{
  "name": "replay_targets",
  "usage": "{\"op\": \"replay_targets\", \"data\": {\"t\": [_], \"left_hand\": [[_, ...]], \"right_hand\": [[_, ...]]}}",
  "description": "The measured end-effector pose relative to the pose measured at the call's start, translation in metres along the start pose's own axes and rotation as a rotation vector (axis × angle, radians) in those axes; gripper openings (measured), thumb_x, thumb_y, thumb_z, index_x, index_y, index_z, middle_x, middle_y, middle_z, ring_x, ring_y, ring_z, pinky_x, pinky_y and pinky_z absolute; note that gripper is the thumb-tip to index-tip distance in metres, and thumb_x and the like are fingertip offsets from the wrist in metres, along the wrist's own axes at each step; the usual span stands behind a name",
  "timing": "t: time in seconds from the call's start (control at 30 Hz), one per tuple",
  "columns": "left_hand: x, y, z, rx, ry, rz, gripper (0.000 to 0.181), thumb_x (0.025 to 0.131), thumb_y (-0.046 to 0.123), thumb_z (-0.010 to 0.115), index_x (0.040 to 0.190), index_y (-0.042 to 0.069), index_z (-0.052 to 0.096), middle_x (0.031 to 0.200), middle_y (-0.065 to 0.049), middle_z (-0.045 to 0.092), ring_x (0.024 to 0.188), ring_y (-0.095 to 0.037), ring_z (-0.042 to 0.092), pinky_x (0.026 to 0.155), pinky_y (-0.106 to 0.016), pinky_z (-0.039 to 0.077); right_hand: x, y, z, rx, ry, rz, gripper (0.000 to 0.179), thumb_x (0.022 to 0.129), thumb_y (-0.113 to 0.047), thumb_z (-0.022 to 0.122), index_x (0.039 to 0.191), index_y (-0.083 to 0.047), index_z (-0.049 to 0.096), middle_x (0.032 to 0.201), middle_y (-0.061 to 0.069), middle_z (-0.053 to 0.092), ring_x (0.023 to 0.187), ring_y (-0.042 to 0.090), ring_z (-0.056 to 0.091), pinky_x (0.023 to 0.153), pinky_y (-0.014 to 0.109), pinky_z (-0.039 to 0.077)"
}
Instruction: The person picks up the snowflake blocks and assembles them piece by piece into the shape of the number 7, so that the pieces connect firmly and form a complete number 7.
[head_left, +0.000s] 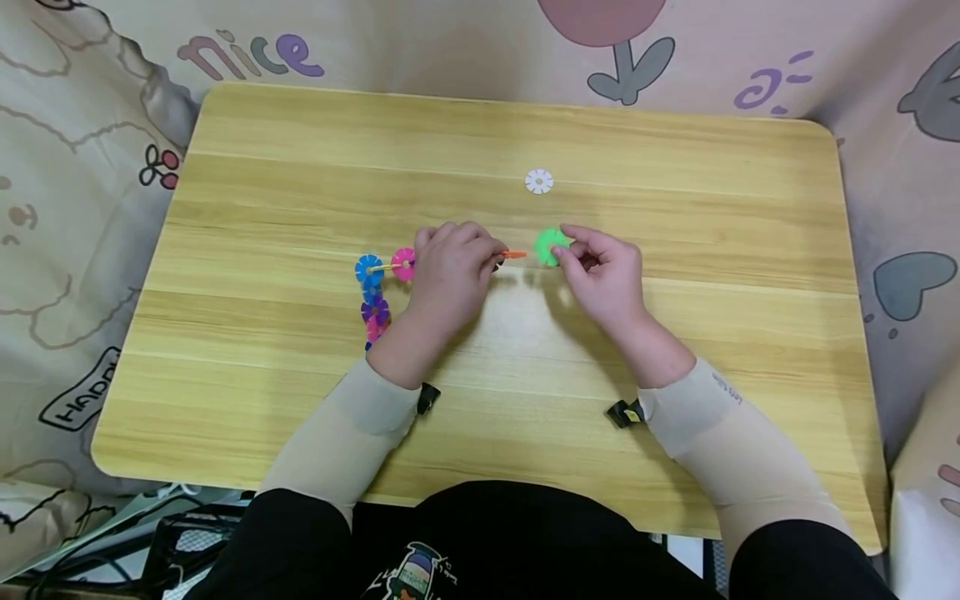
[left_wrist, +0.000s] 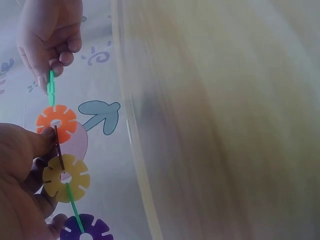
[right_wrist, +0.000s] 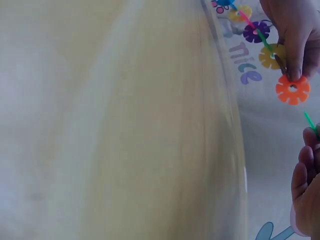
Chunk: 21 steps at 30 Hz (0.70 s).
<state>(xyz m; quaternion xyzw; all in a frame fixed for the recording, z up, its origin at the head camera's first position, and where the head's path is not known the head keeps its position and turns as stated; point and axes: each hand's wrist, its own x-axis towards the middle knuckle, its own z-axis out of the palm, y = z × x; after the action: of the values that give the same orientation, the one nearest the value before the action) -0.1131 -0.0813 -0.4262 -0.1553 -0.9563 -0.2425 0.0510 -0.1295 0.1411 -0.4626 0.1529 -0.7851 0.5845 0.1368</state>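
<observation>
My left hand [head_left: 454, 271] pinches an orange notched plastic disc [left_wrist: 56, 120] at the end of a chain of interlocked discs. In the left wrist view a dark disc seen edge-on joins it to a yellow disc [left_wrist: 75, 167], then a green one and a purple disc [left_wrist: 86, 227]. Blue, pink and purple discs of the chain [head_left: 369, 268] trail left and toward the body in the head view, partly hidden by the left hand and forearm. My right hand [head_left: 606, 271] pinches a bright green disc [head_left: 550, 247] between thumb and finger, a small gap from the orange one.
A single white disc [head_left: 538, 181] lies on the wooden table [head_left: 712, 208] beyond the hands. Printed curtains [head_left: 465, 50] hang behind the table and at both sides. Dark cables and a black frame [head_left: 187, 542] show below the table's near left edge.
</observation>
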Motion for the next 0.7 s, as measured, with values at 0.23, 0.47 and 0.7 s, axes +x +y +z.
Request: {"op": "replay_targets", "data": {"t": [0.23,0.47,0.7], "left_hand": [[-0.0004,0.0004,0.0004,-0.005,0.023,0.012,0.015,0.104,0.024,0.07,0.11,0.016,0.082,0.107,0.002,0.072,0.101,-0.022,0.06,0.103,-0.05,0.035],[-0.0026,0.0009,0.0012,0.003,0.024,0.021,0.015,0.105,0.022,0.07,0.11,0.016,0.082,0.107,0.002,0.072,0.102,-0.022,0.061,0.104,-0.05,0.035],[-0.0027,0.0035,0.0005,0.012,0.004,0.036,0.015,0.105,0.024,0.07,0.11,0.016,0.082,0.109,0.002,0.072,0.103,-0.022,0.061,0.105,-0.051,0.035]], "right_hand": [[-0.0055,-0.0035,0.0024,0.048,-0.025,-0.009,0.022,0.087,0.016,0.075,0.109,0.014,0.075,0.074,0.022,0.071,0.063,0.001,0.058,0.061,0.014,0.049],[-0.0083,-0.0046,0.0041,0.065,-0.065,0.006,0.022,0.087,0.016,0.074,0.109,0.015,0.074,0.076,0.023,0.072,0.063,0.0,0.06,0.06,0.014,0.05],[-0.0083,-0.0053,0.0043,0.07,-0.083,0.014,0.021,0.088,0.016,0.073,0.109,0.016,0.074,0.076,0.024,0.072,0.063,0.0,0.06,0.06,0.015,0.051]]}}
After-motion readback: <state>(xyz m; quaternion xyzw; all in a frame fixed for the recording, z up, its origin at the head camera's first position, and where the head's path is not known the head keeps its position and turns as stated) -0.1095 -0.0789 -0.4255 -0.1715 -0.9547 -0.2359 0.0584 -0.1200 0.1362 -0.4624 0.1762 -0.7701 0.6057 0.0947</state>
